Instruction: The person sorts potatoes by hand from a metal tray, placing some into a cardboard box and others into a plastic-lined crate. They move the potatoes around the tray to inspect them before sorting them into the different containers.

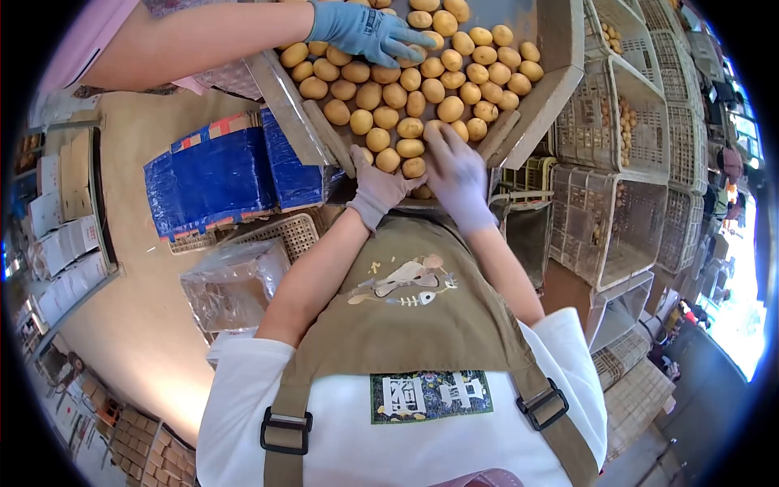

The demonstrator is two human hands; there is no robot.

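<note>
Many round yellow potatoes (pixel 410 128) lie on a wooden-sided sorting tray (pixel 557 89) that narrows toward my body. My left hand (pixel 380 188), in a pale glove, rests at the left of the tray's narrow mouth, thumb and fingers spread beside the nearest potatoes. At the right of the mouth is my right hand (pixel 458 174), gloved and slightly blurred, its fingertips over potatoes; whether it grips one I cannot tell. Between the two hands a few potatoes sit in the mouth, and what is below it is mostly hidden.
A co-worker's blue-gloved hand (pixel 365 32) reaches over the potatoes from the upper left. Blue-wrapped boxes (pixel 213 180) and a plastic-covered crate (pixel 235 284) stand at left. Stacked plastic crates (pixel 608 219), some holding potatoes, line the right side.
</note>
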